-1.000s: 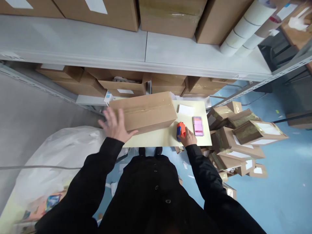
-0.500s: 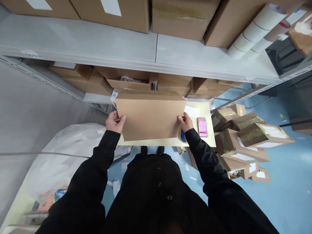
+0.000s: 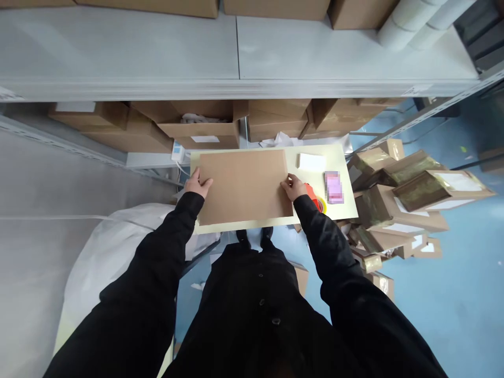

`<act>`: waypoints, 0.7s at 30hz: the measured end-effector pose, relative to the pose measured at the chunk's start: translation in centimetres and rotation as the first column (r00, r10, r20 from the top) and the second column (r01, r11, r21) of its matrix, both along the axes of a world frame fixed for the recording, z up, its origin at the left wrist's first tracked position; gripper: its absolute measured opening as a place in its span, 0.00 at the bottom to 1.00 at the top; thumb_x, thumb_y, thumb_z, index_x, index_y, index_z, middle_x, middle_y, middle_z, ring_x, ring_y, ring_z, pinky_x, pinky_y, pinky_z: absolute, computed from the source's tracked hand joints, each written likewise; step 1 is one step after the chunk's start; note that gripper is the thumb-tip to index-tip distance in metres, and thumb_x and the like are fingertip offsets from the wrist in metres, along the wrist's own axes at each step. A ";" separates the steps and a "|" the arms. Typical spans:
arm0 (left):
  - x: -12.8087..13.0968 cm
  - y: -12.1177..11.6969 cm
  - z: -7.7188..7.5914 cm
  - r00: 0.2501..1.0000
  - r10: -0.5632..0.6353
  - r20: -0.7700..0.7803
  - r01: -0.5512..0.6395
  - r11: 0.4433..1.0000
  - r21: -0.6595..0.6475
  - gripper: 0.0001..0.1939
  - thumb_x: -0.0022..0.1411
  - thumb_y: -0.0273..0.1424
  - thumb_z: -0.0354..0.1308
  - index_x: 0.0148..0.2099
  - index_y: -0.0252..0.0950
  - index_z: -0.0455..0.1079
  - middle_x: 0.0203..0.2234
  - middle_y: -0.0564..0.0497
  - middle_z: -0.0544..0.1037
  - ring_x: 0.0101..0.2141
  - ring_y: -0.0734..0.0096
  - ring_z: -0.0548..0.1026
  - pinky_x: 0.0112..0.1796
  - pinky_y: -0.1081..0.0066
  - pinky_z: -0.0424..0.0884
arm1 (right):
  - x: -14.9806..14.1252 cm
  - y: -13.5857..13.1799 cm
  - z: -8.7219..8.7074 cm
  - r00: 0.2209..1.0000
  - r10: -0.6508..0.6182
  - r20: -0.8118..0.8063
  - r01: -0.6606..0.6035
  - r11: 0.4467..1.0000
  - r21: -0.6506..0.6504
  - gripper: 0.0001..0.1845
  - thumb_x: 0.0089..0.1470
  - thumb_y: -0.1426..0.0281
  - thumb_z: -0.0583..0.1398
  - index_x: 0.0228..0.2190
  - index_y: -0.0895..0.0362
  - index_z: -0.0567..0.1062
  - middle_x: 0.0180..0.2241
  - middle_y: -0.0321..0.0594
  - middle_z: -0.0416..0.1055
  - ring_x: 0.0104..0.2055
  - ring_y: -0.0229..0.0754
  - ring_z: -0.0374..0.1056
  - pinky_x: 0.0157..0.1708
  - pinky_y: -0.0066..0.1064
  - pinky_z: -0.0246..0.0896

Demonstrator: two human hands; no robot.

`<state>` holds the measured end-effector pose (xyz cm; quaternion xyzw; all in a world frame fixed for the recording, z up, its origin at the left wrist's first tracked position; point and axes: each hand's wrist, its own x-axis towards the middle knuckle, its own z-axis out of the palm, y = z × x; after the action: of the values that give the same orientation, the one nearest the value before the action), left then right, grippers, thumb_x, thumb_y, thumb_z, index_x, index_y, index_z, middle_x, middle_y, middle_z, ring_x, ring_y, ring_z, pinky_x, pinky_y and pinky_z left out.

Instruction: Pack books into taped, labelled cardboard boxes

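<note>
A closed brown cardboard box (image 3: 244,185) lies on a small pale yellow table (image 3: 348,210) in front of me. My left hand (image 3: 199,182) grips its left edge with curled fingers. Its right edge is gripped by my right hand (image 3: 294,187). An orange tape dispenser (image 3: 315,197) with a yellow roll sits just right of my right hand, partly hidden by the wrist. A pink phone (image 3: 334,187) and a white pad of labels (image 3: 312,161) lie further right on the table.
Grey metal shelving (image 3: 236,58) rises behind the table, with open and shut cartons (image 3: 200,126) below. A heap of taped cardboard boxes (image 3: 397,194) lies on the blue floor to the right. A large white sack (image 3: 106,252) sits to my left.
One second ago my right hand held the tape dispenser and my left rested on the box. Both hands then took the box by its ends, turned it over and set it flat.
</note>
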<state>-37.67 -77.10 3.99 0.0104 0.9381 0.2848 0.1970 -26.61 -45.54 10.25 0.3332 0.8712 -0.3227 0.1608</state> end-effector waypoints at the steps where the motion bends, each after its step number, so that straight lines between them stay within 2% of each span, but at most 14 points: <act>1: 0.2 0.2 0.4 0.999 -0.002 -0.051 0.001 1.000 -0.027 0.36 0.57 0.39 0.53 0.64 0.28 0.52 0.57 0.34 0.65 0.55 0.54 0.66 0.54 0.57 0.62 | 0.3 -0.1 0.0 1.000 -0.011 -0.009 0.011 1.000 0.004 0.28 0.53 0.65 0.57 0.55 0.58 0.63 0.47 0.46 0.72 0.43 0.41 0.71 0.47 0.34 0.63; 3: 0.5 1.2 1.4 0.991 -0.036 -0.131 0.027 0.997 -0.069 0.41 0.55 0.40 0.54 0.66 0.29 0.48 0.62 0.33 0.54 0.61 0.48 0.54 0.57 0.52 0.55 | 1.4 -0.2 0.1 0.998 -0.027 -0.060 0.029 0.999 0.035 0.30 0.54 0.63 0.56 0.56 0.59 0.60 0.50 0.49 0.69 0.44 0.42 0.70 0.47 0.34 0.63; 6: 0.8 3.7 3.2 0.964 -0.223 -0.146 0.209 0.972 -0.108 0.43 0.52 0.44 0.57 0.66 0.33 0.49 0.65 0.37 0.46 0.64 0.44 0.42 0.58 0.46 0.49 | 5.0 0.2 0.6 0.991 -0.027 -0.128 0.046 0.988 0.148 0.29 0.55 0.63 0.55 0.56 0.62 0.61 0.51 0.52 0.67 0.45 0.44 0.68 0.49 0.36 0.62; 8: 0.6 6.0 4.2 0.921 -0.367 -0.133 0.354 0.929 -0.112 0.42 0.52 0.47 0.57 0.65 0.37 0.52 0.66 0.39 0.45 0.64 0.44 0.40 0.58 0.45 0.48 | 8.3 0.8 0.9 0.996 -0.036 -0.085 0.056 0.970 0.237 0.26 0.54 0.64 0.55 0.53 0.64 0.65 0.49 0.53 0.69 0.46 0.46 0.68 0.49 0.37 0.61; 12: -0.2 11.2 5.2 0.790 -0.592 -0.161 0.587 0.806 -0.081 0.44 0.49 0.52 0.57 0.65 0.38 0.52 0.66 0.40 0.43 0.64 0.45 0.40 0.59 0.46 0.43 | 13.3 1.8 0.8 0.988 -0.084 0.129 0.031 0.927 0.373 0.24 0.53 0.64 0.57 0.50 0.62 0.68 0.49 0.52 0.69 0.50 0.51 0.65 0.49 0.40 0.60; 14: -0.5 13.8 5.5 0.727 -0.664 -0.175 0.665 0.744 -0.061 0.48 0.48 0.53 0.58 0.66 0.37 0.49 0.66 0.39 0.42 0.64 0.44 0.39 0.59 0.47 0.40 | 13.8 2.2 0.0 0.973 -0.083 0.215 -0.009 0.919 0.394 0.26 0.52 0.61 0.58 0.51 0.60 0.67 0.48 0.51 0.69 0.52 0.52 0.64 0.50 0.41 0.59; 16: -0.7 16.0 5.8 0.690 -0.701 -0.179 0.704 0.708 -0.058 0.51 0.47 0.53 0.59 0.67 0.35 0.46 0.66 0.38 0.42 0.64 0.43 0.39 0.59 0.47 0.38 | 13.0 2.8 -1.0 0.957 -0.059 0.284 -0.058 0.920 0.387 0.31 0.51 0.57 0.59 0.52 0.61 0.66 0.47 0.52 0.69 0.52 0.53 0.64 0.50 0.41 0.57; 19: -1.4 18.7 5.9 0.713 -0.683 -0.158 0.679 0.729 -0.089 0.54 0.46 0.54 0.58 0.67 0.34 0.42 0.65 0.35 0.44 0.64 0.42 0.41 0.58 0.46 0.37 | 10.7 3.7 -2.7 0.915 -0.061 0.398 -0.090 0.933 0.350 0.36 0.48 0.52 0.59 0.50 0.65 0.66 0.45 0.56 0.70 0.50 0.56 0.65 0.48 0.41 0.58; 21: -1.8 20.0 5.6 0.751 -0.647 -0.135 0.636 0.763 -0.114 0.52 0.49 0.53 0.57 0.67 0.33 0.42 0.64 0.35 0.49 0.63 0.43 0.46 0.58 0.47 0.38 | 9.5 4.0 -3.5 0.881 -0.085 0.465 -0.080 0.943 0.324 0.33 0.50 0.52 0.58 0.47 0.66 0.67 0.42 0.58 0.71 0.47 0.56 0.68 0.45 0.42 0.59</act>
<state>-39.49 -57.10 9.62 0.3493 0.8988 0.1692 0.2040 -17.09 -41.51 6.71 0.4251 0.8469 -0.0799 0.3092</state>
